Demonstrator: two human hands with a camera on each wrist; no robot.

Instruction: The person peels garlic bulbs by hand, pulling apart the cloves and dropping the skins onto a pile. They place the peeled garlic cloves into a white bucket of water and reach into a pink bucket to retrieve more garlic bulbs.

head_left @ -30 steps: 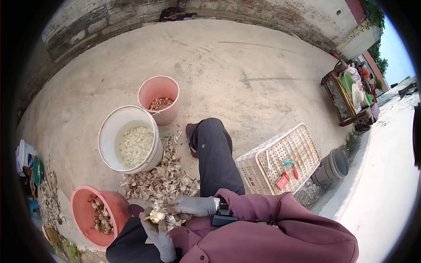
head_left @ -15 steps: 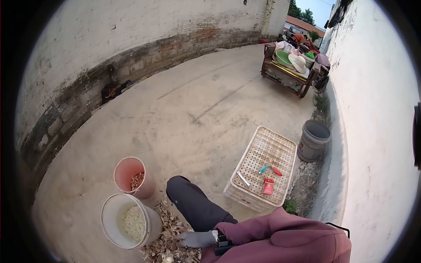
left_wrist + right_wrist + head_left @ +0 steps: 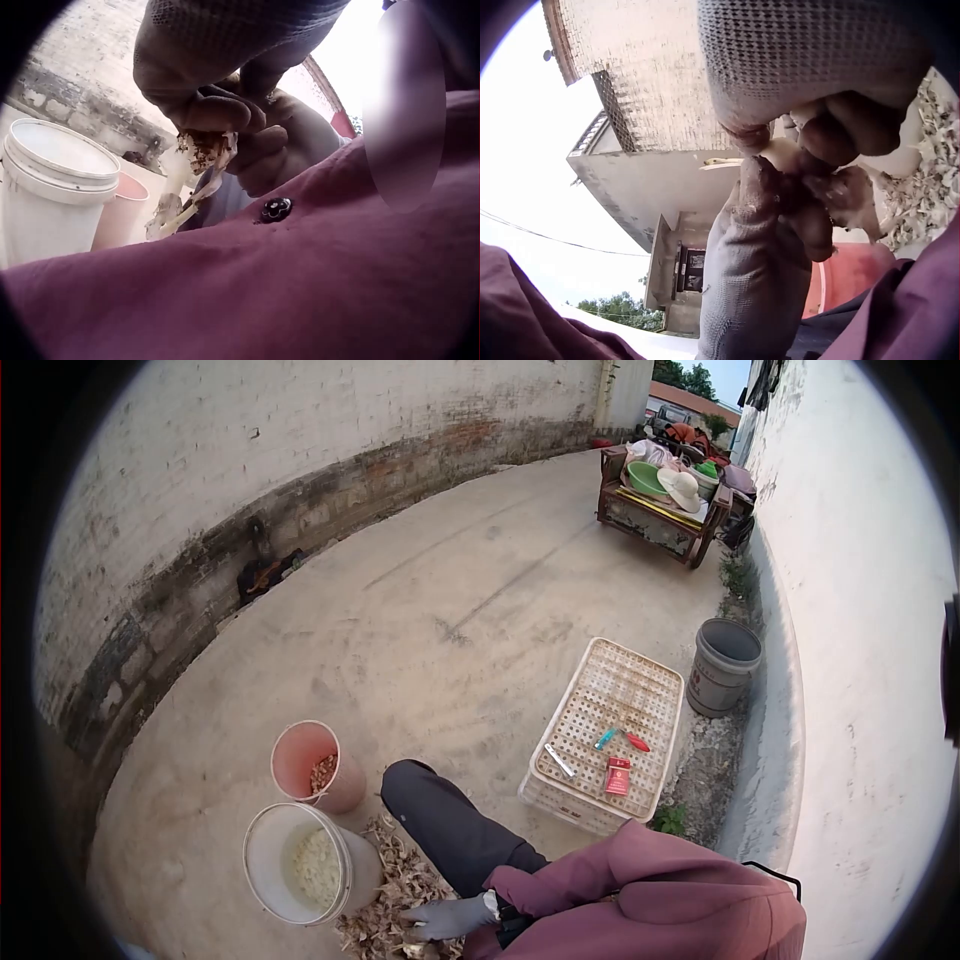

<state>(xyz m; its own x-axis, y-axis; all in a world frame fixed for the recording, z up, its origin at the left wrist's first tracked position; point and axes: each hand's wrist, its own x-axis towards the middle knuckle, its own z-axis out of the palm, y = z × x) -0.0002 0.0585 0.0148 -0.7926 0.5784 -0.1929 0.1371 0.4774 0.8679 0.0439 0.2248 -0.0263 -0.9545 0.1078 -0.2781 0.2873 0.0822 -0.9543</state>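
Note:
Both hands wear grey gloves with soiled fingertips. In the right wrist view, my right hand [image 3: 810,67] comes from above and pinches a pale garlic clove [image 3: 784,154] at thumb and fingers. My left hand [image 3: 754,255] reaches up from below, its thumb tip right at the clove and its fingers curled round garlic with papery skin [image 3: 847,199]. Dry skin and a stalk [image 3: 217,169] hang below the fingers in the left wrist view. The head view shows only the right hand [image 3: 440,920], over a heap of garlic husks [image 3: 405,870]; the left is outside it.
A white bucket [image 3: 362,865] of peeled cloves and a pink bucket [image 3: 345,780] stand left of the knee. To the right is an upturned-looking plastic crate [image 3: 620,690] bearing a red box [image 3: 617,776] and small tools. Beyond it are a grey bucket [image 3: 712,685] and a loaded cart [image 3: 650,525].
The head view has swung up and to the right, so the left hand and the pink tub of garlic bulbs have dropped out of it. Both hands remain together on garlic.

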